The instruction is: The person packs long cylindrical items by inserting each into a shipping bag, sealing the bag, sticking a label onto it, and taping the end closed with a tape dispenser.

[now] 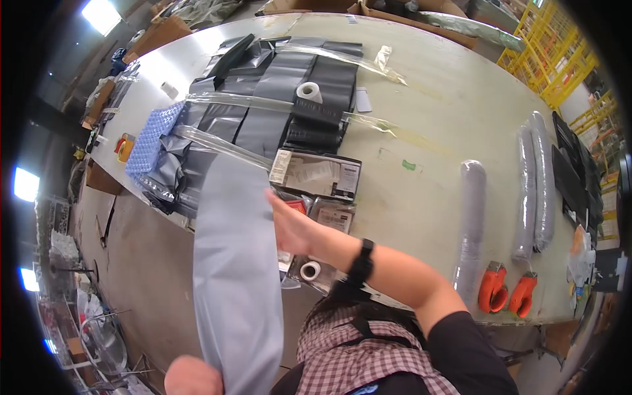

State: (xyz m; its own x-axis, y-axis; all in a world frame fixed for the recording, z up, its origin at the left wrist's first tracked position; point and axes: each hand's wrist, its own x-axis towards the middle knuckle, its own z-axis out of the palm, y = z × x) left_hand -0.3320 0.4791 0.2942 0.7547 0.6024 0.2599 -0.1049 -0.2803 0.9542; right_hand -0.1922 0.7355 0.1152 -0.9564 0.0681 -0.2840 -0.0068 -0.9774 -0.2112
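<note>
You've got grey plastic (238, 263) out lengthwise, not yet down; can't tell if left hand (193, 376) or right hand (291, 227) pinches.

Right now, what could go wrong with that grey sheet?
1. The grey sheet reaches past the near edge of the table; it might slip if the blurred left hand at its lower end loses it.
2. The right hand is close to the packets and could nudge them.
3. The nearer white roll, by the table edge, might get knocked off.
</note>
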